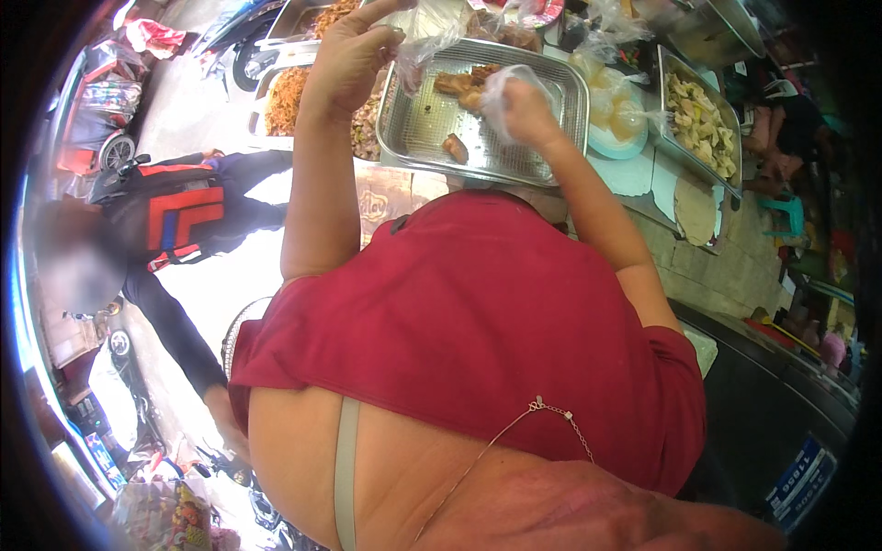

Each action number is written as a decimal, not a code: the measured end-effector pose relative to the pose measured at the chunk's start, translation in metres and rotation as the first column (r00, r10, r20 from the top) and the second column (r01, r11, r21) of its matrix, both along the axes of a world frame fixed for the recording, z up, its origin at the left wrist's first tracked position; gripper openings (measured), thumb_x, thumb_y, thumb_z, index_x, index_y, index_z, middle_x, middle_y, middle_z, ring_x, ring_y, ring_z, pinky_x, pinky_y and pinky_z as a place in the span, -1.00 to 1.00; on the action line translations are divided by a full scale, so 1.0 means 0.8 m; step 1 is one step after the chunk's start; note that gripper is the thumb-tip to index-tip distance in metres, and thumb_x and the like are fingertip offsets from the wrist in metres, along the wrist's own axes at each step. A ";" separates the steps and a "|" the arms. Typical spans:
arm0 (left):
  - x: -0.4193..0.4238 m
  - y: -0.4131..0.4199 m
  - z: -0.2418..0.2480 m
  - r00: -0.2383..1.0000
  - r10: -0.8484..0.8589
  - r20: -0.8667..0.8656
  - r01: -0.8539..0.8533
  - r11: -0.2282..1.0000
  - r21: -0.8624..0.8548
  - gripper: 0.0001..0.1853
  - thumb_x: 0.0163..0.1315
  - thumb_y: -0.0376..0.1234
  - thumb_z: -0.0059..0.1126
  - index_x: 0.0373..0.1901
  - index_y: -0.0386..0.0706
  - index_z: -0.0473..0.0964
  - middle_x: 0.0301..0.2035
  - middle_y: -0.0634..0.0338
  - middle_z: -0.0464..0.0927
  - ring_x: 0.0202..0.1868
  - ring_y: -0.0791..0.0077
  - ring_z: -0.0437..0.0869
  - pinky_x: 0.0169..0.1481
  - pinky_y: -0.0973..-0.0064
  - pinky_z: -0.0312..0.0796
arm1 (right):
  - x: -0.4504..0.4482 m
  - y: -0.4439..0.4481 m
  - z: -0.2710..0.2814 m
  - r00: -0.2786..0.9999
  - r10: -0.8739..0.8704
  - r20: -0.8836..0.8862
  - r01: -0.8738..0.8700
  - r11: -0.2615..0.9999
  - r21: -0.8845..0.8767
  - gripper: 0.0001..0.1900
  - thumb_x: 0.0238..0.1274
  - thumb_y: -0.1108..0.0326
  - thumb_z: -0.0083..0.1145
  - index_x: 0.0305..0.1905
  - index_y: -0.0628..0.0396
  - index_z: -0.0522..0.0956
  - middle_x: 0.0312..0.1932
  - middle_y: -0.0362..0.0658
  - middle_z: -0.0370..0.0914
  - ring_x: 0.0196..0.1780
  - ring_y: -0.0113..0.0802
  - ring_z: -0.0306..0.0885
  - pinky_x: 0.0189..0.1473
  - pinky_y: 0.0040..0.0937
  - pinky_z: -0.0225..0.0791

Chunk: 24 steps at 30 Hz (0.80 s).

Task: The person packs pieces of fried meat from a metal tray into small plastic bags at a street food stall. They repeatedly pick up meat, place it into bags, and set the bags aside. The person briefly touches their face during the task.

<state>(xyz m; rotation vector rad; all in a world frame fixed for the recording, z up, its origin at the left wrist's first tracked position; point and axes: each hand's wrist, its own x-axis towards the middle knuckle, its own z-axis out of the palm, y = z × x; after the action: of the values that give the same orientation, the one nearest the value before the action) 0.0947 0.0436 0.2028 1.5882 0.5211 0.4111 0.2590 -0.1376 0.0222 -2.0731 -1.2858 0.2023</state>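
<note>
My left hand (351, 58) is raised over the left rim of a rectangular metal tray (413, 131). Its thumb and fingers hold a thin clear plastic bag (431, 45), though the top of the hand is partly cut off. Inside the tray, my right hand (527, 113) has its fingers wrapped in another translucent plastic bag (497, 103). That bag touches a small heap of browned fried food pieces (458, 86); whether a piece is gripped inside it is hidden. One separate browned piece (455, 147) lies nearer to me on the shiny tray floor.
Left of the tray are containers of orange shredded food (286, 103) and chopped mixed food (368, 127). To its right, bags of yellowish liquid (613, 113) rest on a light-blue plate (623, 146), beside a tray of pale food pieces (699, 127). A person (179, 213) stands at my left.
</note>
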 end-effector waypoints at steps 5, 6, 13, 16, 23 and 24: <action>0.007 0.014 -0.038 0.956 -0.060 0.288 0.130 0.964 -0.233 -0.50 0.13 -0.61 -0.03 0.18 -0.34 0.45 0.08 0.03 0.54 0.01 0.44 0.61 0.09 0.53 0.50 | -0.024 0.037 -0.013 0.847 0.071 0.527 -0.030 0.996 -0.087 -0.75 0.01 0.35 0.20 -0.15 0.11 0.57 -0.27 -0.05 0.61 -0.20 -0.05 0.61 -0.10 -0.15 0.47; 0.007 0.018 -0.045 0.955 -0.069 0.290 0.143 0.960 -0.241 -0.49 0.14 -0.61 -0.04 0.19 -0.35 0.43 0.10 0.03 0.52 0.01 0.43 0.61 0.10 0.51 0.50 | -0.025 0.040 -0.013 0.823 0.051 0.565 0.002 0.996 -0.094 -0.74 -0.01 0.35 0.20 -0.14 0.10 0.56 -0.30 -0.06 0.60 -0.22 -0.05 0.60 -0.12 -0.15 0.48; -0.001 0.030 -0.067 0.960 -0.126 0.249 0.190 0.948 -0.253 -0.49 0.17 -0.62 -0.07 0.22 -0.35 0.40 0.14 0.05 0.50 0.01 0.43 0.62 0.12 0.49 0.49 | -0.019 0.012 0.017 0.970 0.063 0.235 0.007 0.958 -0.286 -0.74 0.13 0.27 0.17 -0.08 0.10 0.57 -0.19 -0.11 0.65 -0.11 -0.18 0.65 -0.07 -0.20 0.49; -0.002 0.029 -0.067 0.961 -0.181 0.210 0.225 0.951 -0.211 -0.48 0.16 -0.61 -0.05 0.22 -0.32 0.42 0.14 0.08 0.50 -0.01 0.45 0.63 0.10 0.50 0.49 | -0.008 -0.008 0.049 0.872 -0.096 -0.480 0.088 0.995 -0.038 -0.65 0.13 0.25 0.27 0.01 0.13 0.56 -0.22 -0.18 0.66 -0.12 -0.32 0.65 -0.09 -0.33 0.51; 0.012 -0.005 -0.059 0.946 -0.308 0.099 0.316 0.946 -0.074 -0.45 0.10 -0.59 0.02 0.22 -0.25 0.44 0.15 0.15 0.49 -0.07 0.53 0.62 0.08 0.60 0.45 | 0.014 -0.041 0.151 0.590 0.323 -0.740 0.027 0.908 0.419 -0.64 0.07 0.28 0.38 -0.03 0.17 0.61 -0.21 -0.12 0.63 -0.22 -0.42 0.61 -0.19 -0.51 0.51; 0.015 -0.008 -0.057 0.939 -0.335 0.083 0.338 0.941 -0.030 -0.46 0.10 -0.59 0.04 0.21 -0.25 0.46 0.11 0.18 0.50 -0.08 0.55 0.58 0.07 0.58 0.43 | 0.010 -0.035 0.159 0.691 0.279 -0.667 0.004 0.921 0.390 -0.65 0.06 0.29 0.39 -0.05 0.18 0.62 -0.23 -0.14 0.63 -0.23 -0.44 0.61 -0.20 -0.53 0.51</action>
<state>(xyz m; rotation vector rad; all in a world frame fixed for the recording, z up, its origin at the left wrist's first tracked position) 0.1069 0.0369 0.1573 1.5761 0.1905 0.1973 0.2667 -0.1656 0.1491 -1.3413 -0.8880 0.7136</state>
